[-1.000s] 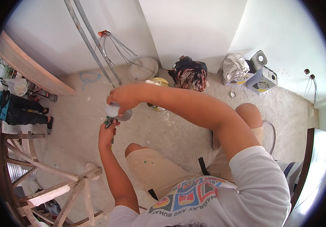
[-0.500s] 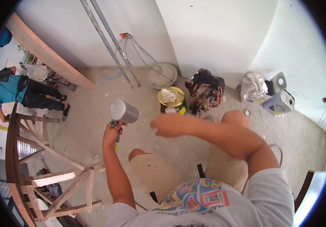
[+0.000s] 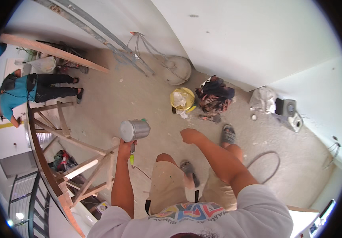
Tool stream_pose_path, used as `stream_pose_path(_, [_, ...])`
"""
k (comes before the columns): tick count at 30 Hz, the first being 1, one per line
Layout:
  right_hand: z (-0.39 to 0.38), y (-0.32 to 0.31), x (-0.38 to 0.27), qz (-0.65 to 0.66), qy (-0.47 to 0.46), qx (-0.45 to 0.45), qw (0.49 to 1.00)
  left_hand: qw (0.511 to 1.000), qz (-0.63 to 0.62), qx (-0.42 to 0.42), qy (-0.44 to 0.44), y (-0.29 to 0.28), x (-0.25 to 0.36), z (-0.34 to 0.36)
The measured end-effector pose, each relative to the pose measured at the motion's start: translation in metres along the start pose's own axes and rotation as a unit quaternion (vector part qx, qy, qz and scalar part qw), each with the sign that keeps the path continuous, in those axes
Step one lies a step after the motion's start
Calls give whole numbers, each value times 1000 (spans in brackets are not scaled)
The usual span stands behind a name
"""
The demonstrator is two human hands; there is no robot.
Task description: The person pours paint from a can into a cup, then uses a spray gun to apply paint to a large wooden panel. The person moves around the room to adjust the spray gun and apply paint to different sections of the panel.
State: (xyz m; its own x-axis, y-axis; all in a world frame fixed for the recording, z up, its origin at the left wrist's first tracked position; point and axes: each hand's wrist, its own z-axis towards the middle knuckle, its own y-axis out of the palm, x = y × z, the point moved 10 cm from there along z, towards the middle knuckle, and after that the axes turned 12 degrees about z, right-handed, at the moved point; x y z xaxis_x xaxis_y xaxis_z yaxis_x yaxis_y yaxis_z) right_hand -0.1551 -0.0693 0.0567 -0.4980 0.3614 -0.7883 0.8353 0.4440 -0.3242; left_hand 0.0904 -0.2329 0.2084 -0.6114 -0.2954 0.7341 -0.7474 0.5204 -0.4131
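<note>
My left hand is wrapped round the handle of a spray gun with a large silver metal cup. Below the fist, a bright green fitting joins the handle to a thin hose that runs down toward the floor. To the right of the gun and apart from it, my right hand is closed, its back turned up. Whatever its fingers may hold is hidden.
Ahead stand a yellow-topped bucket with a cloth, and a rag pile. Metal cans line the right wall. Leftward are a wooden trestle and a co-worker in a teal shirt. A hose curls on the floor.
The view has shifted, and my feet in sandals now show. The spray gun has turned in my left hand so its cup lies more sideways. My right hand has drawn nearer my body.
</note>
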Motion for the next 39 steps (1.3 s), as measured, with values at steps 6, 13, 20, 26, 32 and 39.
stream_pose_path(6, [-175,-81,73,92,173,226,954,999,21,18,-45,-17,28,-73])
stream_pose_path(13, [-340,32,-5,15,261,83,962,995,27,55,-82,-49,103,-188])
stream_pose_path(20, [-309,-71,-292,-16,-46,24,998,998,-19,38,44,-106,183,-312])
stream_pose_path(26, [-262,-97,-439,399,-26,-95,912,996,-48,62,37,-143,217,-398])
stream_pose_path(32, [-270,-41,-505,401,75,-332,850,986,-81,147,-24,-149,225,-456])
stream_pose_path(39, [-264,-20,-561,202,22,-393,897,966,-21,245,-76,-149,198,-494])
